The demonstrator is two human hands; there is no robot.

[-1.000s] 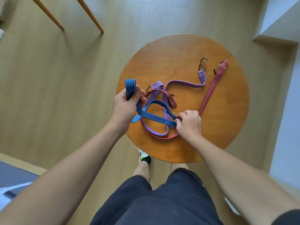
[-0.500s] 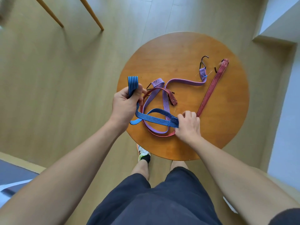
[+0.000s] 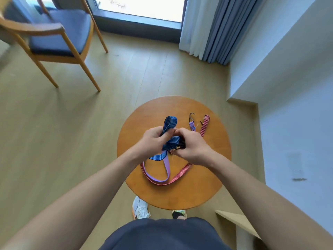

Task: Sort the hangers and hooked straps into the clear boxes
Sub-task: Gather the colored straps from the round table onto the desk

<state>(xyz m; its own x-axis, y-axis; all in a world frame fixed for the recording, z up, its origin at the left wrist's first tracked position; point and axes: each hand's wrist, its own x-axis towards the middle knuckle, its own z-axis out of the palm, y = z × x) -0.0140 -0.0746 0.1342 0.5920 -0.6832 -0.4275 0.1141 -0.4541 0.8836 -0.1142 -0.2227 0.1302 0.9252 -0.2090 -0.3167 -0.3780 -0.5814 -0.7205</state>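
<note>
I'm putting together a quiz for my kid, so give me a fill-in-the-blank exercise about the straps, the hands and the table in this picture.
The left hand and the right hand together grip a folded strap whose colour is ____.
The red strap and the purple strap lie on a ____ wooden table.
The chair beyond the table has a cushion coloured ____.
Missing words: blue; round; blue.

Blue striped strap [image 3: 170,123] folded in loops above the table; red strap [image 3: 182,173] and purple strap [image 3: 166,166] looped flat beneath.
</note>
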